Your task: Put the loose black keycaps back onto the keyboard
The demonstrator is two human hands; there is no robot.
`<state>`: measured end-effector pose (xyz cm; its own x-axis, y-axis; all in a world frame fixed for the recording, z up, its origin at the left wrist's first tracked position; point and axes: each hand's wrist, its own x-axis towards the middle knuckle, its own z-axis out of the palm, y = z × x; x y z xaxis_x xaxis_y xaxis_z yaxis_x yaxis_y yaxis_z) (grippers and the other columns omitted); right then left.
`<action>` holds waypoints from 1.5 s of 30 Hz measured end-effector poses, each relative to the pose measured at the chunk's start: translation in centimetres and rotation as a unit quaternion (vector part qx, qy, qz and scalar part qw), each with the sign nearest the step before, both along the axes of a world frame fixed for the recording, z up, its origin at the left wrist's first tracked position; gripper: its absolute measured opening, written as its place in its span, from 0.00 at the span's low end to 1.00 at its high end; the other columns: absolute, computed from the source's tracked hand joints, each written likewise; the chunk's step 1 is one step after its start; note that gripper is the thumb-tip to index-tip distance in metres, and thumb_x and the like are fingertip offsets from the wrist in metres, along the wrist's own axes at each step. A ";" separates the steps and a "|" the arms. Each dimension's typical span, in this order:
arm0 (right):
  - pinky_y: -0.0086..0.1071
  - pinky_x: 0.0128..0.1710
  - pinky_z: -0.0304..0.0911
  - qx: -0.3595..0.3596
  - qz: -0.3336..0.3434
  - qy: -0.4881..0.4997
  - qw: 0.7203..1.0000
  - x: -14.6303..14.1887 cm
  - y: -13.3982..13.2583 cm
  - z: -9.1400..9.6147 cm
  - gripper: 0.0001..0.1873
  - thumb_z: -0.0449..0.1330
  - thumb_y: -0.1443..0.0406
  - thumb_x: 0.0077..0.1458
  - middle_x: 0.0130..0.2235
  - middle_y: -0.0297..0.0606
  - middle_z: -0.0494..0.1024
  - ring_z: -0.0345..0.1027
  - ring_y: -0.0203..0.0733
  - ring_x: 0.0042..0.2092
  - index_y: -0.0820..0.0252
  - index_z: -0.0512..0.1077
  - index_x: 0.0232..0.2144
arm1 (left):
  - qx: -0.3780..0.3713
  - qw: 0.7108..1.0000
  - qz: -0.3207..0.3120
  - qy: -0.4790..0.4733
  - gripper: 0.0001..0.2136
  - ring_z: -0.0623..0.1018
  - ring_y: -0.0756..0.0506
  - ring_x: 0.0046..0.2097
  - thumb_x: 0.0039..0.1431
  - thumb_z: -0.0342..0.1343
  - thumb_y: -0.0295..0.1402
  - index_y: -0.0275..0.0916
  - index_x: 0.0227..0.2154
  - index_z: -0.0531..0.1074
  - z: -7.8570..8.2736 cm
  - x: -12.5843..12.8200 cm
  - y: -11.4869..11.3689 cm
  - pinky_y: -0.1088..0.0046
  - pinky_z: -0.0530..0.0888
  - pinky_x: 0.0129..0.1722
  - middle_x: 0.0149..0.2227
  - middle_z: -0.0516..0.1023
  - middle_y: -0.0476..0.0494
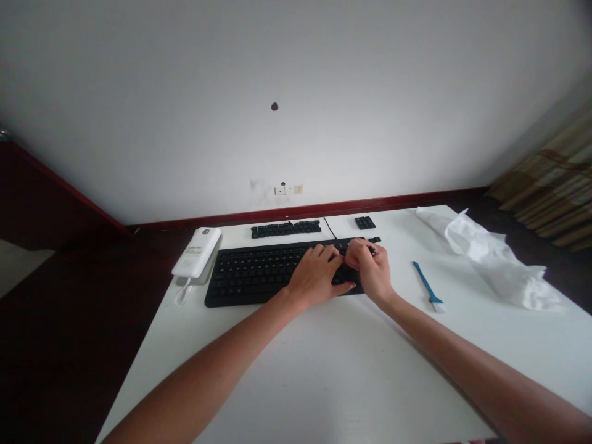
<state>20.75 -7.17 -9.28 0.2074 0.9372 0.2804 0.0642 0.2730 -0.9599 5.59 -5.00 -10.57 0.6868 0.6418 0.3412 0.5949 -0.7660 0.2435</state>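
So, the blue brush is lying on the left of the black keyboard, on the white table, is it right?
Not right: the head view shows the blue brush lying on the right of the black keyboard, not the left. It is on the white table, as you say.

Quick count: two hands [314, 275], one black keyboard [259, 277], one long row of loose keycaps [285, 229], one small clump [365, 222], one stray keycap [374, 239], one white power bank [197, 251], one blue brush [428, 287], one crumpled white sheet [497, 262].
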 end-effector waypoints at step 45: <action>0.35 0.36 0.65 -0.004 0.043 -0.480 0.876 14.4 5.2 1.5 0.18 0.63 0.67 0.55 0.45 0.32 0.85 0.74 0.41 0.33 0.47 0.79 0.48 | -0.006 0.998 -0.067 -0.006 0.13 0.73 0.41 0.50 0.67 0.56 0.39 0.43 0.51 0.77 0.2 0.1 -0.3 0.60 0.73 0.50 0.49 0.76 0.42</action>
